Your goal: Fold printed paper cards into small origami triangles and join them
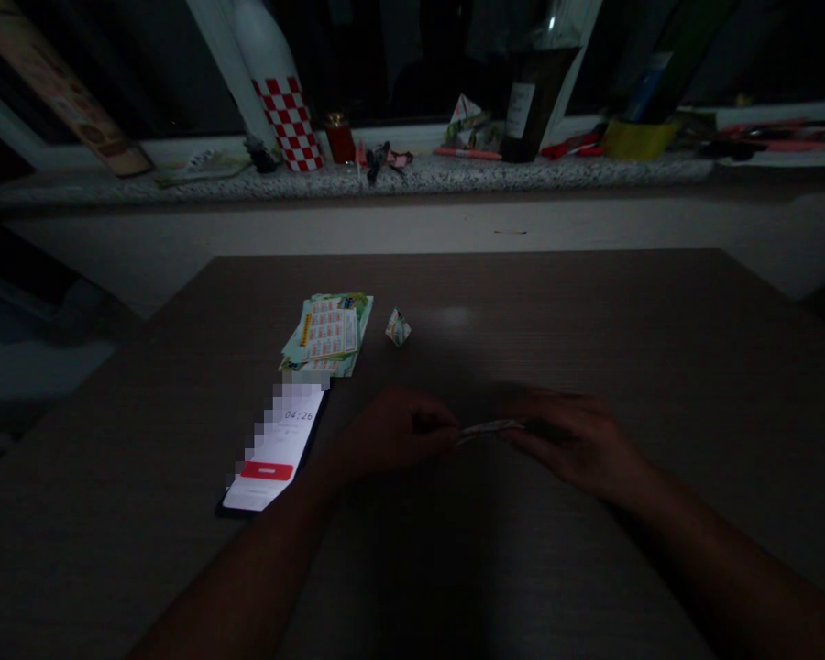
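The scene is dim. My left hand (395,431) and my right hand (574,438) meet low over a dark wooden table (591,312). Each pinches one end of a small folded slip of paper (489,428) held between them, nearly edge-on. A stack of printed paper cards (328,335) lies beyond my left hand. A small folded paper piece (398,327) sits just right of that stack. A lit phone (275,446) showing a timer and a red button lies left of my left hand.
A speckled stone sill (385,179) runs behind the table. On it stand a red-and-white checked bottle (285,110), a small red jar (339,139), a dark wine bottle (533,92), folded paper shapes (468,119), pens and a yellow object (636,139).
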Motion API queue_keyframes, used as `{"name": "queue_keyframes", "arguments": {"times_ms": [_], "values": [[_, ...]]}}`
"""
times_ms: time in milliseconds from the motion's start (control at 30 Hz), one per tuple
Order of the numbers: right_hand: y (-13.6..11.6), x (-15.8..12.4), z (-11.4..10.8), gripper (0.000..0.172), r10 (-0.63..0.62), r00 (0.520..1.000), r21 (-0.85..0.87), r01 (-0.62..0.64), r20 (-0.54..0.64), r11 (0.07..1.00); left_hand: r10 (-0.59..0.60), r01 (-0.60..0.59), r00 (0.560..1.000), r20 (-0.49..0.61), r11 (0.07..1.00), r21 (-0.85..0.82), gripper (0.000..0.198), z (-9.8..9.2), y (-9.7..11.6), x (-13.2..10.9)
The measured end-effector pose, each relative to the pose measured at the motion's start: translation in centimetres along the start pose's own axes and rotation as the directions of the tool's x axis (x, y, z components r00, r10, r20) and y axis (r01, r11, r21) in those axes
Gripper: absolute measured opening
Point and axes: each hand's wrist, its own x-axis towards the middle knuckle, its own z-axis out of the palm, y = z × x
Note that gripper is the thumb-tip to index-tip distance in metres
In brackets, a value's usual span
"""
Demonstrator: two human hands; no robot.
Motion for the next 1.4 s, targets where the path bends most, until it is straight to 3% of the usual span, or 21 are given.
{"name": "queue_keyframes", "arguments": {"times_ms": [267, 467, 567, 633, 833, 967, 1067, 1167, 1267, 1400], "values": [[-0.5, 0.0, 0.0, 0.025, -0.072, 0.997, -0.002, 0.072, 0.03, 0.997, 0.201, -0.205, 0.979, 0.044, 0.936, 0.285, 0.014, 0.1, 0.1, 0.0], [-0.5, 0.0, 0.2, 0.024, -0.06, 0.998, 0.02, 0.059, 0.013, 0.998, 0.072, -0.075, 0.997, 0.022, 0.97, 0.231, 0.008, 0.3, 0.1, 0.1], [-0.3, 0.0, 0.2, 0.024, 0.039, 0.997, 0.054, -0.035, -0.066, 0.998, 0.021, -0.016, 0.997, -0.08, 0.998, 0.062, 0.01, 0.2, 0.2, -0.1], [-0.2, 0.1, 0.1, 0.025, 0.133, 0.983, 0.083, -0.123, -0.125, 0.989, 0.046, -0.045, 0.99, -0.131, 0.999, 0.007, 0.012, -0.1, 0.4, -0.3], [-0.5, 0.2, 0.3, 0.025, 0.339, 0.925, 0.307, -0.277, -0.173, 0.911, 0.285, -0.264, 0.936, -0.209, 0.957, 0.122, 0.014, -0.1, 0.9, -0.6], [-0.9, 0.3, 0.7, 0.024, 0.409, 0.896, 0.41, -0.312, -0.173, 0.857, 0.336, -0.304, 0.878, -0.34, 0.942, 0.144, 0.014, 0.8, 0.9, -0.4], [-1.0, 0.4, 1.0, 0.023, 0.429, 0.887, 0.439, -0.321, -0.171, 0.839, 0.256, -0.269, 0.867, -0.427, 0.963, 0.03, 0.005, 1.4, 0.9, -0.1], [-0.9, 0.3, 1.2, 0.022, 0.415, 0.892, 0.418, -0.313, -0.18, 0.853, 0.032, -0.139, 0.886, -0.462, 0.97, -0.2, 0.002, 1.8, 0.9, 0.1], [-1.0, 0.3, 1.2, 0.021, 0.401, 0.89, 0.377, -0.302, -0.216, 0.875, -0.151, -0.069, 0.882, -0.447, 0.896, -0.438, 0.01, 2.1, 1.0, 0.4], [-1.1, 0.4, 1.2, 0.023, 0.398, 0.876, 0.343, -0.298, -0.273, 0.891, -0.195, -0.105, 0.873, -0.447, 0.819, -0.564, 0.018, 2.2, 0.9, 0.6]]}}
